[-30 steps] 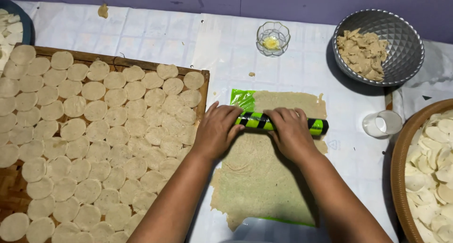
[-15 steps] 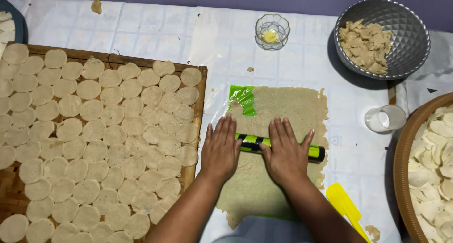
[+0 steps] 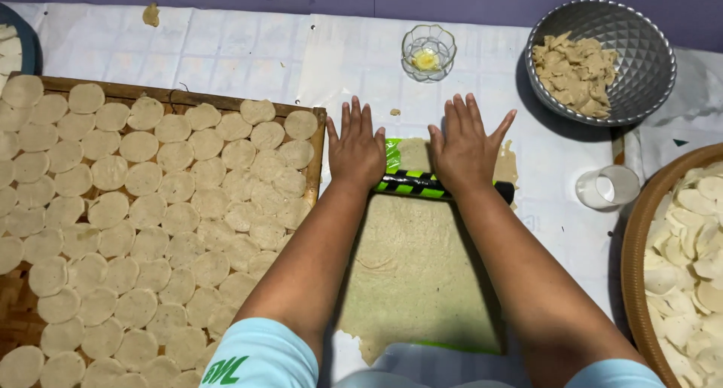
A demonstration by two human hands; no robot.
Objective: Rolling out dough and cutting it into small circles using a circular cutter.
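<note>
Palms press flat on a black rolling pin with green stripes (image 3: pixel 422 184), which lies across the far end of a thin beige sheet of rolled dough (image 3: pixel 414 275). Left hand (image 3: pixel 356 151) and right hand (image 3: pixel 463 151) rest side by side on the pin, fingers spread straight, neither grip closed around it. Left of the dough sheet sits a woven tray of round dough discs (image 3: pixel 151 215); beyond it, a small glass bowl (image 3: pixel 428 53).

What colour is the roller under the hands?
The roller is black with bright green stripes, shown in the head view.

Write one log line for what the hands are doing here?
left hand: flat on roller | right hand: flat on roller | dough sheet: under roller
</note>
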